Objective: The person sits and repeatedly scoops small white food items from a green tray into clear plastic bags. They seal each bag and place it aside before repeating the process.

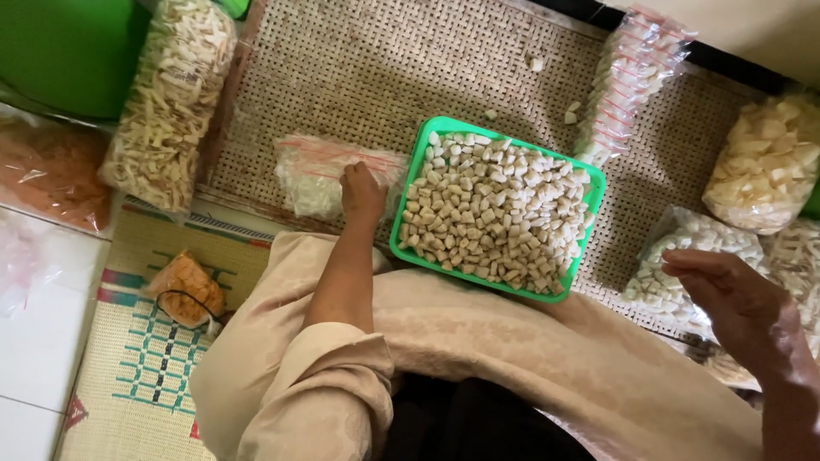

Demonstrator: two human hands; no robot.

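A green plastic tray (405,220) heaped with small pale snack pieces rests against my lap on a woven mat. My left hand (362,191) lies just left of the tray, its fingers closed on a small clear plastic bag (314,175) with a red strip, partly filled with the same pieces. My right hand (726,294) hovers at the right, fingers spread and holding nothing, above a filled clear bag (683,248) of pieces.
A stack of clear bags with red strips (634,72) lies beyond the tray. Large filled bags of snacks sit at right (767,162) and upper left (171,98). A small orange snack packet (188,287) and a green tub (68,51) are at left.
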